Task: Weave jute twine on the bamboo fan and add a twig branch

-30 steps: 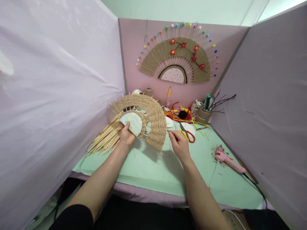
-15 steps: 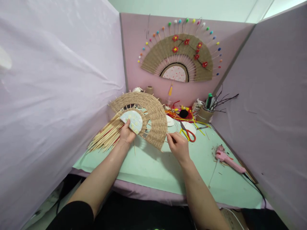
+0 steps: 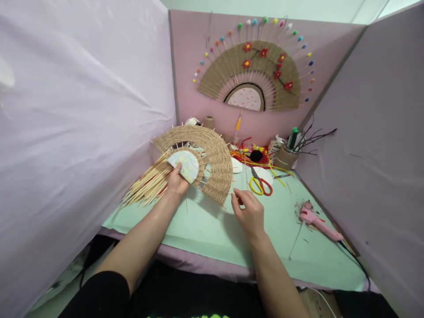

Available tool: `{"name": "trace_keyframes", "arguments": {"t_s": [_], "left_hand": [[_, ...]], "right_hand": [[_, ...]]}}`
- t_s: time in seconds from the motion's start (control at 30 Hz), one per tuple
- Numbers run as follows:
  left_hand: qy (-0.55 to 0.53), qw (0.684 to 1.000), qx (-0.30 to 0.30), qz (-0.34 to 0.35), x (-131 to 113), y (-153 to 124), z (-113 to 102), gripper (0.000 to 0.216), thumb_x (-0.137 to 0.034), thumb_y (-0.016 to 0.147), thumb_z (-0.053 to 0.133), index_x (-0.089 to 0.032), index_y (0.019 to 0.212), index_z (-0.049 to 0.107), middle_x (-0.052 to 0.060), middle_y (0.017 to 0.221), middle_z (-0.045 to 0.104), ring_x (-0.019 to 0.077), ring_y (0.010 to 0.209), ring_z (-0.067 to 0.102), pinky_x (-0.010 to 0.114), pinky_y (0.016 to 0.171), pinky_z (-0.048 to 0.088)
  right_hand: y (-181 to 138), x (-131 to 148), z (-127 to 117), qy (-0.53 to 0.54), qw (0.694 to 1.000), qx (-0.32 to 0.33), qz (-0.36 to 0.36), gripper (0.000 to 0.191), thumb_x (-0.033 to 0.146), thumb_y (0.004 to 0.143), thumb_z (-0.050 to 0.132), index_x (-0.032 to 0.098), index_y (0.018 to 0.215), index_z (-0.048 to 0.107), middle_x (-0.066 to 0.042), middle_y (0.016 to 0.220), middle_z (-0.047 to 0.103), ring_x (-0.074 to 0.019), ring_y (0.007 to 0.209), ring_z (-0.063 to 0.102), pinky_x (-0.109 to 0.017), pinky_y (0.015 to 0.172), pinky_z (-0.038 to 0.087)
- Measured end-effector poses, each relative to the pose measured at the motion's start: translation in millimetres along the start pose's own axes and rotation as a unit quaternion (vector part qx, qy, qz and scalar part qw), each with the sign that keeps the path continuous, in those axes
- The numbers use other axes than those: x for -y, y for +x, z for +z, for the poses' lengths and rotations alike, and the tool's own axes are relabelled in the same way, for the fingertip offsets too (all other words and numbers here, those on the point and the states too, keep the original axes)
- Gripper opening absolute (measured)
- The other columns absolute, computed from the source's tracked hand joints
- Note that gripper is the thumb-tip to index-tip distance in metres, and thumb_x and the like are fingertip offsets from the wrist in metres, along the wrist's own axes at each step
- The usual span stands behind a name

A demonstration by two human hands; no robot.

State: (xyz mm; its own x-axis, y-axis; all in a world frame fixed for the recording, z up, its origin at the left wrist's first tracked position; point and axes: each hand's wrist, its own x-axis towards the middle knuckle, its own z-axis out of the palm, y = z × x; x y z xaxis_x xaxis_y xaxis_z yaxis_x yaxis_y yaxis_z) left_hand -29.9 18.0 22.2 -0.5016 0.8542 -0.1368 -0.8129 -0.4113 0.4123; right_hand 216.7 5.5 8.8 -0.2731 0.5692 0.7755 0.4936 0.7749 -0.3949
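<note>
The woven fan (image 3: 218,163) is held up over the near middle of the counter (image 3: 208,234), tilted, its arched outer edge facing away and to the right. The left hand (image 3: 178,181) has its grip clamped on the base of the fan, the thumb lying across the pale blue half-disc (image 3: 183,164) (printed with small yellow patches) and the other fingers hidden underneath. Short stick tips (image 3: 233,180) poke out all along the rim of the weave.

The right hand (image 3: 248,210) is at the lower right edge of the fan, its thumb and forefinger drawn close to each other just beside one of those tips; whether this grip has met on the tip, I cannot tell.

Behind and to the left of the fan, a spread of loose sticks (image 3: 142,190) lies on the counter. To its right are scissors (image 3: 261,186) with one yellow and one red handle, near a pair of white discs (image 3: 236,165). A pink glue gun (image 3: 319,222) lies farther right, with its cord trailing over the edge. At the back stand a pot (image 3: 286,158) of pens and dark twigs, and a black ball (image 3: 256,155) among coloured strips. A flowered fan (image 3: 228,66) tipped with coloured balls hangs on the pink panel (image 3: 185,66).
</note>
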Motion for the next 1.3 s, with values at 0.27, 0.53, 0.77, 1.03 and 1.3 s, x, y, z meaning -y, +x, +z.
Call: {"name": "trace_keyframes", "arguments": {"t_s": [0.27,0.53,0.77,1.03,1.3], "left_hand": [[-0.016,1.000,-0.005,0.017,5,-1,10,0.033,-0.020,0.092,0.046,-0.019,0.122,0.058,0.009,0.113,0.069,0.0191,0.109,0.062,0.037,0.101,0.044],[-0.026,0.998,0.013,0.051,14,0,24,0.037,-0.019,0.091,0.049,-0.025,0.126,0.055,0.006,0.120,0.066,0.0190,0.113,0.060,0.039,0.101,0.043],[-0.037,0.999,-0.012,0.024,25,-2,35,0.033,-0.022,0.092,0.045,-0.019,0.122,0.059,0.008,0.117,0.067,0.0183,0.114,0.058,0.036,0.101,0.043],[-0.050,0.998,-0.022,0.021,24,1,28,0.034,-0.023,0.093,0.044,-0.019,0.123,0.058,0.008,0.116,0.068,0.0165,0.113,0.059,0.034,0.102,0.042],[-0.056,0.998,-0.021,0.020,23,2,24,0.036,-0.022,0.093,0.044,-0.019,0.127,0.055,0.009,0.118,0.066,0.0174,0.113,0.060,0.034,0.101,0.043]], "right_hand": [[3,-3,6,-0.001,1.000,-0.017,0.006,0.023,0.020,0.090,0.047,0.015,0.104,0.065,-0.008,0.084,0.064,-0.0164,0.078,0.060,-0.029,0.071,0.049],[6,-7,5,-0.008,0.996,-0.074,0.055,0.027,0.026,0.091,0.047,0.017,0.109,0.065,-0.010,0.094,0.056,-0.0178,0.083,0.058,-0.031,0.073,0.050],[5,-8,6,0.016,0.995,-0.079,0.050,0.036,0.025,0.091,0.045,0.018,0.126,0.052,-0.011,0.101,0.058,-0.0179,0.082,0.059,-0.036,0.079,0.051],[2,-4,6,0.093,0.985,-0.093,0.109,0.033,0.026,0.088,0.051,0.017,0.119,0.051,-0.009,0.096,0.064,-0.0182,0.085,0.063,-0.037,0.080,0.054],[1,-1,3,0.218,0.952,-0.055,0.206,0.033,0.033,0.087,0.053,0.017,0.115,0.049,-0.013,0.100,0.068,-0.0209,0.092,0.066,-0.037,0.081,0.053]]}}
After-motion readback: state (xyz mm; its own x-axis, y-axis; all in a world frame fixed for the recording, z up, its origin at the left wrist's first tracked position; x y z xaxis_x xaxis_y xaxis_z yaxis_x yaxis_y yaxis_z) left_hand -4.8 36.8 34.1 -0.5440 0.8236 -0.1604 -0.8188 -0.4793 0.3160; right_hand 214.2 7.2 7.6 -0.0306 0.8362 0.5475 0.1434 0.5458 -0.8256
